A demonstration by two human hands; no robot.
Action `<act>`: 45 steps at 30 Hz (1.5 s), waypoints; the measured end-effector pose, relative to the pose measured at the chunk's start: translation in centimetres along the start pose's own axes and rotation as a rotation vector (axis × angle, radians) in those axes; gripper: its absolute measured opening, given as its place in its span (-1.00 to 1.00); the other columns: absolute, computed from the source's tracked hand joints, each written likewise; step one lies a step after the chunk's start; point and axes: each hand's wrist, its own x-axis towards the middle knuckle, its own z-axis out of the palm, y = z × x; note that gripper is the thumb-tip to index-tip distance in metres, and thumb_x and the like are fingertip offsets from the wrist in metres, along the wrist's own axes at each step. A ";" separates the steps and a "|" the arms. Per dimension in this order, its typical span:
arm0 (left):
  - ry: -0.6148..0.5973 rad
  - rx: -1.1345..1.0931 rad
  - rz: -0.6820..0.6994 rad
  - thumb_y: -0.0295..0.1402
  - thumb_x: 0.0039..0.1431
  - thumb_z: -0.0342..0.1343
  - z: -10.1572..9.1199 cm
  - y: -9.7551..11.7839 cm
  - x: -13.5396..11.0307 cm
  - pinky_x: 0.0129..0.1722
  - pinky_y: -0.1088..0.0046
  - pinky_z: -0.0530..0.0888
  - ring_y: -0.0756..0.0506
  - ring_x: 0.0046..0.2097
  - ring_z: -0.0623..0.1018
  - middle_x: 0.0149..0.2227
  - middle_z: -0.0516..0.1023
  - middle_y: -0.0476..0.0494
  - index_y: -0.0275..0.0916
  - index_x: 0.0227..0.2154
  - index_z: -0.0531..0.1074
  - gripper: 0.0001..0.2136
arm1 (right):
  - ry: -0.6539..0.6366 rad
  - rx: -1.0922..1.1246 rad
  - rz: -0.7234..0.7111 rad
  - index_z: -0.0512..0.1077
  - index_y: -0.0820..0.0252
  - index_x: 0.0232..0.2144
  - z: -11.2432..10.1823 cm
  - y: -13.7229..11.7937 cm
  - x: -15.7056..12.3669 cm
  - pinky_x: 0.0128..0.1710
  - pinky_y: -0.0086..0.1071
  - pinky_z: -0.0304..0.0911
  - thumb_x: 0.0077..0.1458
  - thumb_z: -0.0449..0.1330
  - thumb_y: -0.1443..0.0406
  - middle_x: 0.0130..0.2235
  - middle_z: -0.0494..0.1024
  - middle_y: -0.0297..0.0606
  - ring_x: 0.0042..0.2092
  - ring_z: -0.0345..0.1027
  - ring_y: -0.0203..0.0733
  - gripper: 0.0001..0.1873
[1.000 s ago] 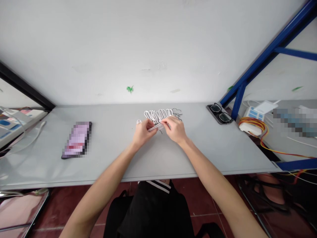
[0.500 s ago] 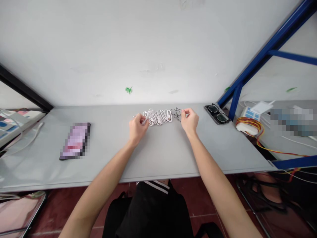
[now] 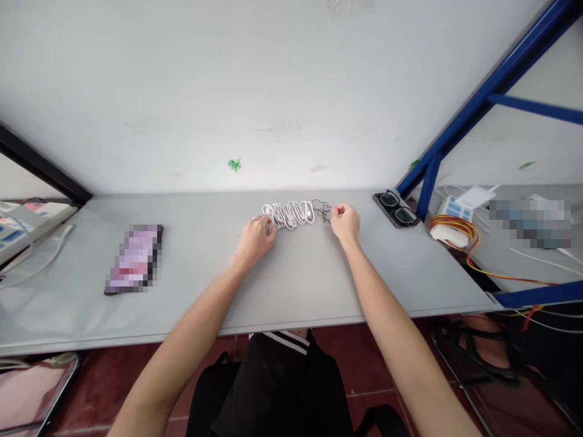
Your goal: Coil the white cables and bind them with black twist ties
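A bundle of coiled white cables (image 3: 290,214) lies on the grey table (image 3: 291,279) near the wall. A few thin black wire ties (image 3: 321,210) sit just right of it. My left hand (image 3: 255,236) rests at the bundle's left end with its fingers curled on the white cable. My right hand (image 3: 345,222) is closed in a pinch at the black wire ties, to the right of the bundle.
A black phone (image 3: 133,258) lies on the table's left part. Black-framed glasses (image 3: 398,209) sit at the far right by a blue metal frame (image 3: 460,118). Beyond it are a white power strip (image 3: 458,208) and red-yellow wires (image 3: 460,230).
My hands have parted from the middle of the bundle. The left one has lowered onto the table at the left end of the cables. The right one has moved to the black ties.
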 end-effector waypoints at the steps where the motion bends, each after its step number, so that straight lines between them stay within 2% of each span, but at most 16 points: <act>1: -0.020 -0.005 0.019 -0.42 0.17 0.01 -0.1 -0.1 -0.1 -0.20 0.30 0.39 -0.24 -0.18 0.56 -0.27 0.56 -0.30 -0.22 -0.39 0.43 -0.89 | -0.018 -0.023 0.001 0.42 0.17 -0.41 0.1 0.2 0.1 -0.19 -0.25 0.16 0.15 0.06 0.26 -0.33 0.57 -0.12 -0.28 0.36 -0.06 -0.81; 6: -0.131 0.024 0.047 -0.51 0.09 0.02 -0.3 -0.2 -0.5 -0.12 0.28 0.43 -0.29 0.00 0.55 0.10 0.47 -0.39 -0.23 -0.37 0.42 -0.89 | -0.103 -0.150 -0.004 0.47 0.20 -0.37 0.3 0.5 0.2 -0.17 -0.25 0.18 0.17 0.06 0.28 -0.27 0.58 -0.07 -0.21 0.38 -0.03 -0.79; 8: -0.137 0.037 0.036 -0.48 0.13 0.03 -0.4 -0.1 -0.6 -0.06 0.25 0.43 -0.30 0.06 0.52 0.22 0.35 -0.39 -0.26 -0.22 0.44 -0.82 | -0.128 -0.222 -0.006 0.48 0.19 -0.35 0.3 0.5 0.2 -0.16 -0.24 0.19 0.17 0.05 0.28 -0.25 0.57 -0.07 -0.18 0.39 -0.03 -0.79; 11: -0.104 0.028 0.011 -0.36 0.17 0.08 -1.1 -0.1 -0.6 0.10 0.23 0.37 -0.30 0.21 0.39 0.31 0.22 -0.38 -0.29 0.07 0.34 -0.60 | -0.155 -0.288 -0.004 0.49 0.20 -0.23 0.0 0.2 0.0 -0.13 -0.22 0.21 0.17 0.06 0.25 -0.20 0.55 -0.05 -0.12 0.38 0.00 -0.76; 13: -0.068 0.031 -0.039 -0.28 0.20 0.06 -2.0 -0.3 -0.7 0.16 0.23 0.33 -0.28 0.26 0.33 0.27 0.28 -0.38 -0.31 0.15 0.29 -0.54 | -0.162 -0.305 -0.019 0.46 0.22 -0.14 -0.2 0.0 -0.3 -0.11 -0.18 0.21 0.15 0.07 0.25 -0.14 0.52 -0.02 -0.08 0.36 0.04 -0.72; 16: -0.076 0.096 -0.186 -0.17 0.20 0.03 -3.5 -0.6 -1.1 0.00 0.23 0.40 -0.28 0.09 0.48 0.11 0.43 -0.37 -0.30 0.10 0.33 -0.54 | -0.118 -0.289 -0.086 0.42 0.24 -0.04 -0.4 -0.5 -0.7 -0.06 -0.14 0.21 0.13 0.08 0.27 -0.07 0.47 0.04 -0.02 0.33 0.07 -0.65; 19: -0.243 0.192 -0.300 -0.07 0.10 0.08 -4.4 -0.7 -1.5 -0.13 0.21 0.40 -0.35 0.00 0.50 0.03 0.46 -0.41 -0.32 0.11 0.27 -0.42 | -0.046 -0.211 -0.164 0.40 0.24 -0.03 -0.5 -0.9 -1.1 -0.03 -0.13 0.20 0.11 0.09 0.29 -0.06 0.44 0.04 -0.01 0.31 0.06 -0.64; 22: -0.387 0.219 -0.338 -0.20 0.11 0.05 -4.5 -0.8 -1.7 -0.25 0.27 0.37 -0.34 -0.10 0.53 -0.14 0.53 -0.35 -0.32 0.07 0.26 -0.51 | -0.006 -0.079 -0.228 0.43 0.23 -0.11 -0.6 -1.2 -1.2 -0.04 -0.16 0.21 0.08 0.08 0.32 -0.14 0.47 -0.02 -0.08 0.33 0.00 -0.69; 24: -0.360 0.228 -0.344 -0.30 0.12 0.00 -4.4 -0.8 -1.5 -0.27 0.28 0.35 -0.32 -0.13 0.54 -0.20 0.55 -0.31 -0.33 0.07 0.25 -0.56 | -0.002 0.015 -0.250 0.45 0.23 -0.19 -0.8 -1.5 -1.2 -0.07 -0.18 0.22 0.07 0.06 0.33 -0.23 0.48 -0.08 -0.17 0.35 -0.05 -0.74; 27: -0.231 0.225 -0.354 -0.36 0.12 -0.03 -4.5 -0.9 -1.3 -0.28 0.29 0.34 -0.30 -0.16 0.55 -0.24 0.55 -0.29 -0.31 -0.03 0.33 -0.66 | -0.021 0.153 -0.257 0.45 0.22 -0.25 -0.9 -2.0 -1.5 -0.17 -0.23 0.24 0.06 0.06 0.32 -0.33 0.48 -0.17 -0.33 0.31 -0.15 -0.78; 29: -0.131 0.147 -0.365 -0.33 0.13 -0.01 -4.6 -0.8 -1.1 -0.32 0.32 0.34 -0.25 -0.23 0.56 -0.29 0.54 -0.23 -0.27 -0.13 0.38 -0.74 | -0.086 0.253 -0.251 0.45 0.20 -0.26 -0.9 -2.5 -2.0 -0.28 -0.29 0.23 0.08 0.08 0.28 -0.38 0.47 -0.24 -0.42 0.26 -0.21 -0.80; 31: -0.070 -0.024 -0.359 -0.27 0.13 0.03 -4.6 -0.5 -0.9 -0.36 0.36 0.35 -0.16 -0.33 0.56 -0.30 0.54 -0.16 -0.24 -0.17 0.41 -0.76 | -0.239 0.364 -0.247 0.44 0.17 -0.29 -0.7 -3.1 -2.7 -0.35 -0.33 0.20 0.10 0.12 0.20 -0.42 0.45 -0.29 -0.45 0.24 -0.25 -0.81; 34: -0.090 -0.349 -0.324 -0.14 0.10 0.12 -4.0 0.2 -0.9 -0.41 0.43 0.39 -0.06 -0.43 0.55 -0.28 0.54 -0.10 -0.22 -0.07 0.42 -0.62 | -0.574 0.513 -0.263 0.43 0.16 -0.34 -0.2 -4.0 -4.1 -0.34 -0.35 0.22 0.13 0.15 0.10 -0.41 0.47 -0.29 -0.37 0.34 -0.22 -0.75; 37: -0.062 -0.474 -0.318 -0.07 0.04 0.20 -2.9 0.9 -1.2 -0.41 0.44 0.42 -0.04 -0.43 0.53 -0.30 0.55 -0.11 -0.25 0.06 0.37 -0.44 | -0.803 0.571 -0.264 0.44 0.16 -0.33 0.3 -5.0 -5.5 -0.38 -0.37 0.20 0.17 0.12 0.04 -0.39 0.49 -0.29 -0.37 0.34 -0.25 -0.69; 40: -0.029 -0.457 -0.274 -0.04 0.02 0.22 -2.0 1.5 -1.6 -0.41 0.45 0.42 -0.03 -0.41 0.50 -0.36 0.54 -0.09 -0.25 0.00 0.43 -0.47 | -0.905 0.621 -0.241 0.44 0.16 -0.34 0.7 -5.6 -6.5 -0.42 -0.39 0.19 0.18 0.12 0.01 -0.37 0.49 -0.28 -0.39 0.32 -0.27 -0.66; 45: -0.039 -0.364 -0.185 -0.18 0.07 0.20 -1.3 2.0 -1.9 -0.35 0.46 0.42 0.00 -0.40 0.48 -0.33 0.55 -0.07 -0.23 -0.06 0.47 -0.61 | -0.879 0.666 -0.229 0.43 0.17 -0.42 1.5 -5.5 -6.9 -0.40 -0.38 0.21 0.12 0.19 0.09 -0.41 0.49 -0.30 -0.39 0.31 -0.27 -0.73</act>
